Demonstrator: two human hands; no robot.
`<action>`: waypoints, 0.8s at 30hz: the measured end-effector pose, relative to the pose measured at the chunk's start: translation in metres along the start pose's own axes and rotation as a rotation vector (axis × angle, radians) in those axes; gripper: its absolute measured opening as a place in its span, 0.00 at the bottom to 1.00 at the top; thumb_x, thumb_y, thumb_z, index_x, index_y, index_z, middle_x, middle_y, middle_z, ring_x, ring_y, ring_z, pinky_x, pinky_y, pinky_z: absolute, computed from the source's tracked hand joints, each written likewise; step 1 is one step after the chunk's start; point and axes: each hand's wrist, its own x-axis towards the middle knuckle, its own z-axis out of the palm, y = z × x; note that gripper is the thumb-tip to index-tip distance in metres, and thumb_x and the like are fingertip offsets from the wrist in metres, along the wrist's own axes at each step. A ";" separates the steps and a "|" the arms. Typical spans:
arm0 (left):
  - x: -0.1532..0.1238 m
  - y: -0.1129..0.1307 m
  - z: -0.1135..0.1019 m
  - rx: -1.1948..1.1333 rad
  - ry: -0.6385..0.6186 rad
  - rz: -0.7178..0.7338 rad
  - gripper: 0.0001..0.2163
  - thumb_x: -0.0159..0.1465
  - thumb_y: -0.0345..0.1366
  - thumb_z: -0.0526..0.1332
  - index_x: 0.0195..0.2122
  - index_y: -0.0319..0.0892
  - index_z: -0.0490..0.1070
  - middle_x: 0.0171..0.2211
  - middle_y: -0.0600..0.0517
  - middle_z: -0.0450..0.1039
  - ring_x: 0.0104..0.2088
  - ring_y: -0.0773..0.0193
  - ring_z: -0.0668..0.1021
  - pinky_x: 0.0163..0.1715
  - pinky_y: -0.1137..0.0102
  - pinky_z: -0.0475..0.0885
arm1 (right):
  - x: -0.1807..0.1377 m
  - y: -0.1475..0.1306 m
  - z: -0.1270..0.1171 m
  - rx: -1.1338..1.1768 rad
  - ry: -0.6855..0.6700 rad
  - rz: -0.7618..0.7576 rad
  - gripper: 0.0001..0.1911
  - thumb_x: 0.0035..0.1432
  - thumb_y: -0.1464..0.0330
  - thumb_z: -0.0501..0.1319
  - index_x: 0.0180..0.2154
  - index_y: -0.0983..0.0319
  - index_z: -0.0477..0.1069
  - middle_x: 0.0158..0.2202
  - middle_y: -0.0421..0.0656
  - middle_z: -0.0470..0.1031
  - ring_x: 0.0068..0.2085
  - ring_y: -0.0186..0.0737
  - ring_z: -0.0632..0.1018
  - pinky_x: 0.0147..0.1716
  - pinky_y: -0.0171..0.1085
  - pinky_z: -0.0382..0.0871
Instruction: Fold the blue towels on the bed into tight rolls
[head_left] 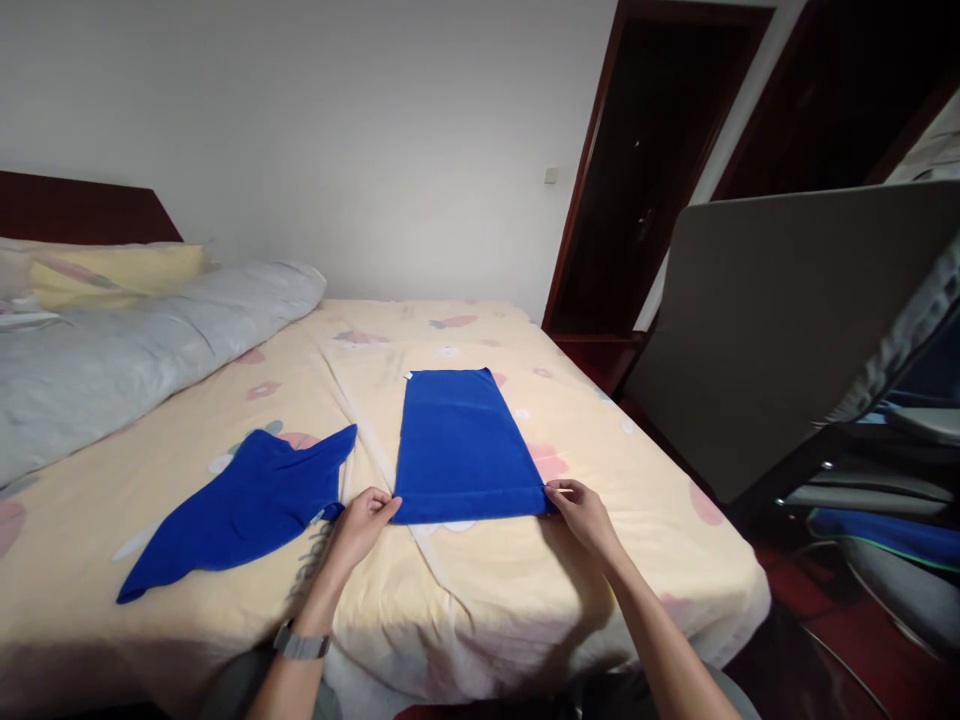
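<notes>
A blue cloth lies spread on the bed, its near edge turned up in a narrow folded strip. My left hand pinches the near left corner of this cloth. At the near right corner, my right hand grips the other end of the strip, with a thin pale stick-like thing showing by the fingers. A small white tag sits at the cloth's far left corner. Left of my left hand, a second blue cloth lies crumpled, close to my wrist.
The bed has a pale yellow patterned sheet. A grey rolled quilt and a yellow pillow lie at the left. Beyond the bed's right edge stand a large grey panel and a dark door.
</notes>
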 end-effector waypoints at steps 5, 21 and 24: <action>-0.001 0.007 -0.004 -0.126 -0.009 -0.035 0.23 0.49 0.58 0.68 0.29 0.42 0.70 0.26 0.53 0.75 0.26 0.61 0.80 0.28 0.70 0.75 | -0.001 0.000 -0.002 0.062 -0.011 -0.006 0.14 0.57 0.57 0.63 0.39 0.60 0.73 0.36 0.48 0.82 0.38 0.48 0.84 0.35 0.42 0.82; -0.014 0.016 -0.015 -0.205 -0.080 -0.062 0.23 0.49 0.56 0.71 0.34 0.42 0.70 0.25 0.53 0.77 0.23 0.62 0.80 0.26 0.70 0.72 | -0.009 0.003 -0.014 0.035 -0.032 -0.035 0.20 0.54 0.53 0.64 0.42 0.61 0.73 0.32 0.46 0.81 0.33 0.46 0.82 0.30 0.39 0.77; -0.025 0.014 -0.019 -0.166 -0.088 -0.092 0.24 0.47 0.57 0.71 0.33 0.42 0.72 0.25 0.52 0.77 0.25 0.60 0.80 0.26 0.69 0.75 | -0.021 0.007 -0.021 -0.016 -0.078 -0.042 0.21 0.54 0.53 0.63 0.43 0.61 0.73 0.32 0.45 0.82 0.32 0.45 0.81 0.29 0.38 0.74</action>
